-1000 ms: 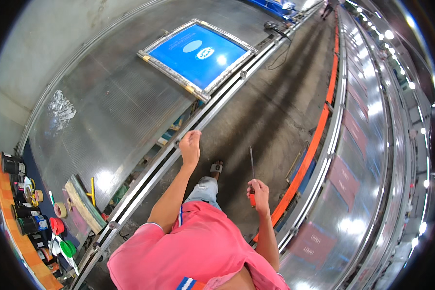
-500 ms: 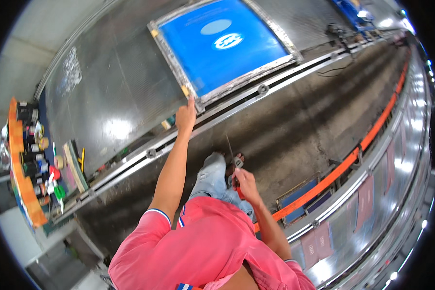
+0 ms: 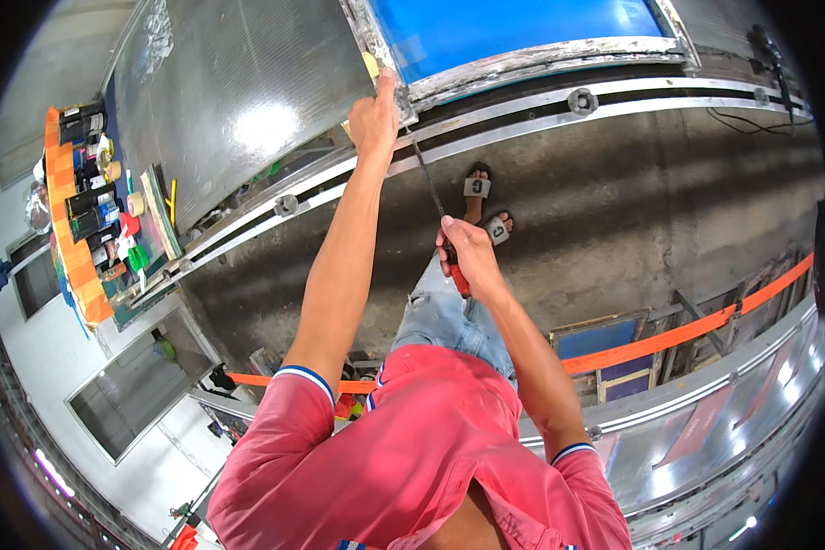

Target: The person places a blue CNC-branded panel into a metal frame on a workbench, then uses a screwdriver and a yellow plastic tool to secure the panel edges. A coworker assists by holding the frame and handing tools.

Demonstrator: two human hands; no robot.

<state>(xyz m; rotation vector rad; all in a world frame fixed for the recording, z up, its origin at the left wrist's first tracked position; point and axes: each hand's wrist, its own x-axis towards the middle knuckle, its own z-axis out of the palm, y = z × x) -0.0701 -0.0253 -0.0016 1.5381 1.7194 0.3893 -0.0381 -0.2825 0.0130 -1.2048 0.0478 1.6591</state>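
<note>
A screen printing frame [image 3: 541, 60] with a blue mesh [image 3: 513, 27] lies on the long grey table at the top. My left hand [image 3: 374, 121] is at its near left corner, one finger stretched along the edge and the others curled. My right hand [image 3: 470, 252] is closed round the red handle of a long screwdriver [image 3: 428, 179]. The thin shaft points up and left, its tip by the rail just below that corner. Whether the tip touches anything is too small to tell.
A metal rail [image 3: 490, 115] with round knobs edges the table. At left, an orange shelf [image 3: 75, 243] holds several bottles and tape rolls. An orange bar [image 3: 651, 345] runs behind me, before framed screens and a second table [image 3: 697, 449]. A black cable [image 3: 752, 124] hangs at right.
My view has turned and shifted, so the frame sits higher. My right hand has lifted the screwdriver towards the table rail near my left hand. My left hand stays at the frame's corner.
</note>
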